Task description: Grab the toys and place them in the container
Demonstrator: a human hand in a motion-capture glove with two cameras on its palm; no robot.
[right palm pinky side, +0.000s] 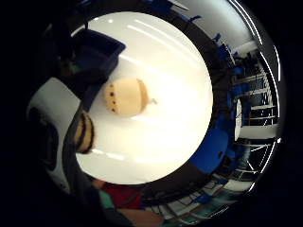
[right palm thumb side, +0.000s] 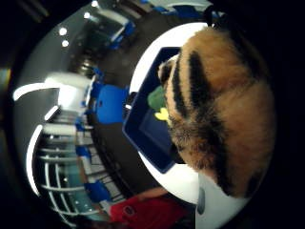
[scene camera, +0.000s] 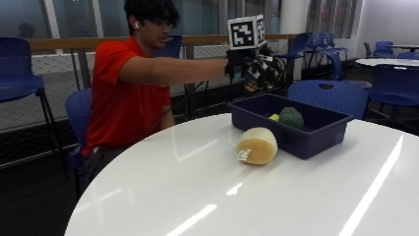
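Person in a red shirt (scene camera: pixel 121 93) sits at a round white table (scene camera: pixel 196 196), right arm stretched out level over the tabletop. Gloved right hand (scene camera: pixel 245 61) is raised well above the dark blue plastic container (scene camera: pixel 308 135), which stands on the table toward the far edge from the outside camera. Fingers are curled round a striped plush toy (scene camera: pixel 262 73), orange-brown fur with black stripes; the toy hangs in the air in the hand, above the near end of the container and not touching it. In the thumb-side palm view the striped plush (right palm thumb side: pixel 219 109) fills much of the picture, pressed close to the palm, with the container (right palm thumb side: pixel 145 131) open below and beyond it. Inside the container lie a green toy (scene camera: pixel 292 117) and a small yellow piece (scene camera: pixel 274 117) just beside it, both toward the middle of the tub; the same two show in the thumb-side view as green (right palm thumb side: pixel 156 98) above yellow (right palm thumb side: pixel 162 114). Out on the table, just beside the container's long wall and possibly touching it, lies a cream-coloured cylindrical plush toy (scene camera: pixel 257 145) on its side, a small tag at its end facing the outside camera. The little-finger-side view shows this cream toy (right palm pinky side: pixel 126 97) on the white tabletop (right palm pinky side: pixel 165 127) next to the container's corner (right palm pinky side: pixel 97 56), with a bit of striped fur (right palm pinky side: pixel 84 132) at the palm's edge. Blue chairs (scene camera: pixel 327 96) stand behind the table.
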